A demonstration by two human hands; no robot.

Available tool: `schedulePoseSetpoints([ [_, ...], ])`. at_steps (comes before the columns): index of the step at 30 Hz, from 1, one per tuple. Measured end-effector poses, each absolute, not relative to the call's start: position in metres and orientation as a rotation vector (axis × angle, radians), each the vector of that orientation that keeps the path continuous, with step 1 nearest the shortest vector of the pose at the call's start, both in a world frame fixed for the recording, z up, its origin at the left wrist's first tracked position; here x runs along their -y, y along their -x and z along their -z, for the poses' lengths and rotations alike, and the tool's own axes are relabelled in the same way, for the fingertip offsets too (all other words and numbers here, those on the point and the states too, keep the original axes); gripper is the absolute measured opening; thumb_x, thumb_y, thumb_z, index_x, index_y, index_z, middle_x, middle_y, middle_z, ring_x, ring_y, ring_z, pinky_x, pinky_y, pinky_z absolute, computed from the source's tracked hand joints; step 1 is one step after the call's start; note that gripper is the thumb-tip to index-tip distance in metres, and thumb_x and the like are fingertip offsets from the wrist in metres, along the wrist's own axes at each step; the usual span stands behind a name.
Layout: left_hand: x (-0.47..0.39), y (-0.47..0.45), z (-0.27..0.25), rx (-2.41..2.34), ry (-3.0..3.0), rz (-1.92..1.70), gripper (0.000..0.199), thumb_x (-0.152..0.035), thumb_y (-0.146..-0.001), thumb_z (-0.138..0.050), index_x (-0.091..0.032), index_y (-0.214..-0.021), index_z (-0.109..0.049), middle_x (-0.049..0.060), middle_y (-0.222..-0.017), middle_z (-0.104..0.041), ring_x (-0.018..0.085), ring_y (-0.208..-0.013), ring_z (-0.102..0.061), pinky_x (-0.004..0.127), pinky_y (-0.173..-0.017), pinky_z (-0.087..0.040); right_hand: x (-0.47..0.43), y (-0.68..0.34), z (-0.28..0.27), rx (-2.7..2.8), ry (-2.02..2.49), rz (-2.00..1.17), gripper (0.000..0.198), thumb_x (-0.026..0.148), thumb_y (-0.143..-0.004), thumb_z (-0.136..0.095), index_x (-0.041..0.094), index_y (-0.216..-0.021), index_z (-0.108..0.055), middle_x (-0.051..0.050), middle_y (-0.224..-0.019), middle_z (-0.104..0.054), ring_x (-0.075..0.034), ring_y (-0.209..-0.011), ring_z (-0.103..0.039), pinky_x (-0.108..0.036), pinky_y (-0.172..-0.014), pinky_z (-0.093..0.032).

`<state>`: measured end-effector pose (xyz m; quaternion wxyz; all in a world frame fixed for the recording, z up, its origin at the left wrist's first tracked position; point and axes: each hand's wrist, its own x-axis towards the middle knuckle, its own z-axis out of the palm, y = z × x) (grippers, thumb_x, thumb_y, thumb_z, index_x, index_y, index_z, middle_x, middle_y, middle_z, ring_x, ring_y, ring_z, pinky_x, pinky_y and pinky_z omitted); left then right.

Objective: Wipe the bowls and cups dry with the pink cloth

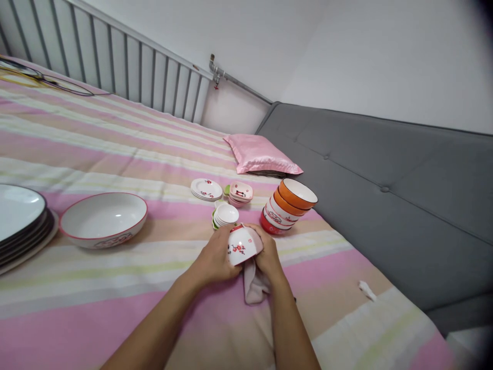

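Note:
Between my hands is a white bowl (242, 243) with red flower prints, tilted on its side so its outer wall faces me. My left hand (217, 255) grips its left side, fingers closed around the edge. On the other side, my right hand (268, 255) is closed on the bowl with a pale cloth (254, 283) in it; the cloth hangs below the bowl. Just beyond my hands sit small white dishes (226, 213) in a stack. To the right of them leans a tall stack of orange, white and red bowls (287, 205).
Flowered plates (207, 189) and pink square dishes (241, 191) lie farther back, before a pink pillow (262, 155). A wide red-rimmed bowl (103, 218) and stacked dark-edged plates (23, 213) stand left. A grey headboard (385, 169) borders the striped bed (127, 318). A crumpled white scrap (367, 291) lies right.

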<state>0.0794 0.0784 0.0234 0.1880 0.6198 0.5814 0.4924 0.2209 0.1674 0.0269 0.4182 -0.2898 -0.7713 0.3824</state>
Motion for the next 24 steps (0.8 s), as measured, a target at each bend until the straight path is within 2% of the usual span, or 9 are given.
schedulePoseSetpoints([
  [3, -0.077, -0.072, -0.023, -1.550, -1.759, -1.306, 0.088, -0.018, -0.052, -0.073, -0.019, -0.133, -0.038, 0.014, -0.127, -0.051, 0.031, -0.117, -0.051, 0.044, -0.097, -0.044, -0.179, -0.225, -0.016, 1.833, 0.767, -1.063, 0.043, 0.012, -0.065, -0.054, 0.021, -0.105, -0.069, -0.004, -0.108, -0.070, -0.022, -0.101, -0.063, -0.034, -0.091, -0.046],
  [5, -0.076, -0.069, -0.023, -1.562, -1.729, -1.272, 0.091, -0.018, -0.050, -0.076, -0.020, -0.134, -0.039, 0.013, -0.129, -0.052, 0.032, -0.118, -0.051, 0.045, -0.098, -0.043, -0.185, -0.226, -0.008, 1.741, 0.783, -1.124, 0.041, 0.015, -0.066, -0.054, 0.021, -0.103, -0.069, -0.004, -0.107, -0.070, -0.022, -0.101, -0.062, -0.035, -0.090, -0.047],
  [10, -0.078, -0.071, -0.021, -1.599, -1.721, -1.354, 0.073, -0.022, -0.058, -0.073, -0.026, -0.126, -0.049, 0.009, -0.122, -0.060, 0.031, -0.110, -0.057, 0.044, -0.091, -0.047, -0.188, -0.227, -0.003, 1.676, 0.769, -1.181, 0.037, 0.019, -0.069, -0.054, 0.021, -0.104, -0.068, -0.006, -0.108, -0.070, -0.022, -0.101, -0.063, -0.036, -0.089, -0.048],
  [15, -0.078, -0.073, -0.025, -1.581, -1.812, -1.435, 0.067, -0.023, -0.057, -0.070, -0.023, -0.121, -0.049, 0.009, -0.115, -0.062, 0.028, -0.102, -0.060, 0.040, -0.087, -0.048, -0.179, -0.228, -0.015, 1.744, 0.696, -1.223, 0.042, 0.015, -0.067, -0.056, 0.020, -0.107, -0.068, -0.006, -0.112, -0.069, -0.023, -0.105, -0.062, -0.037, -0.092, -0.048],
  [19, -0.077, -0.074, -0.030, -1.727, -1.778, -1.384, 0.066, -0.023, -0.055, -0.070, -0.021, -0.118, -0.051, 0.008, -0.109, -0.063, 0.028, -0.096, -0.061, 0.039, -0.082, -0.049, -0.167, -0.226, -0.028, 1.916, 0.636, -1.068, 0.046, 0.009, -0.069, -0.052, 0.021, -0.111, -0.066, -0.005, -0.114, -0.068, -0.022, -0.107, -0.061, -0.037, -0.096, -0.045],
  [24, -0.075, -0.080, -0.036, -1.844, -1.750, -1.355, 0.058, -0.024, -0.054, -0.069, -0.018, -0.110, -0.052, 0.008, -0.100, -0.064, 0.026, -0.088, -0.061, 0.038, -0.076, -0.049, -0.151, -0.219, -0.042, 2.044, 0.581, -0.772, 0.041, 0.009, -0.076, -0.051, 0.026, -0.108, -0.068, -0.004, -0.117, -0.067, -0.021, -0.111, -0.058, -0.036, -0.099, -0.042],
])
